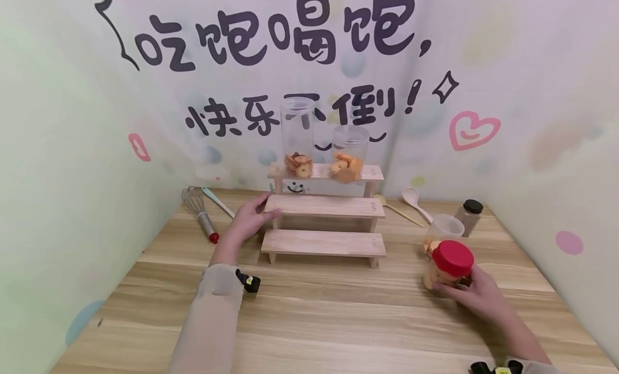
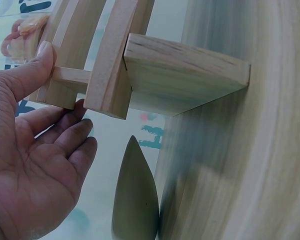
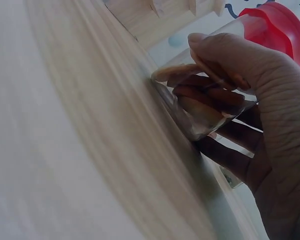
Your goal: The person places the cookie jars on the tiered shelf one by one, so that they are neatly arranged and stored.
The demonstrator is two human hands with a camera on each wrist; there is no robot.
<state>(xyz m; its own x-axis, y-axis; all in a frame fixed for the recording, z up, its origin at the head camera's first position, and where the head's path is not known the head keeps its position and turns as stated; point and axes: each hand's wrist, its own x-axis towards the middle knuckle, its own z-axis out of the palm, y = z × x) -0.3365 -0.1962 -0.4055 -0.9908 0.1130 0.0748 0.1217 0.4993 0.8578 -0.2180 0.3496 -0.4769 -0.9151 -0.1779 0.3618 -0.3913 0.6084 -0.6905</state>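
Note:
My left hand [image 1: 249, 218] is at the left end of the middle step of a three-tier wooden shelf [image 1: 324, 206]. In the left wrist view its thumb lies against one side of a board [image 2: 65, 92], and the fingers curl behind the board's end. My right hand [image 1: 479, 293] grips a clear jar of cookies with a red lid [image 1: 453, 258]; the thumb and fingers wrap its clear body in the right wrist view. The cookies [image 3: 205, 95] show through the wall near the bottom of the jar, which is close to the table.
On the top step stand a tall clear jar [image 1: 297, 132] and a shorter one [image 1: 350, 153], both with cookies. Behind the red-lidded jar are an open clear jar [image 1: 446, 227] and a black-capped bottle [image 1: 470, 215]. A whisk [image 1: 200, 215] and spatula lie left, spoons [image 1: 417, 202] right.

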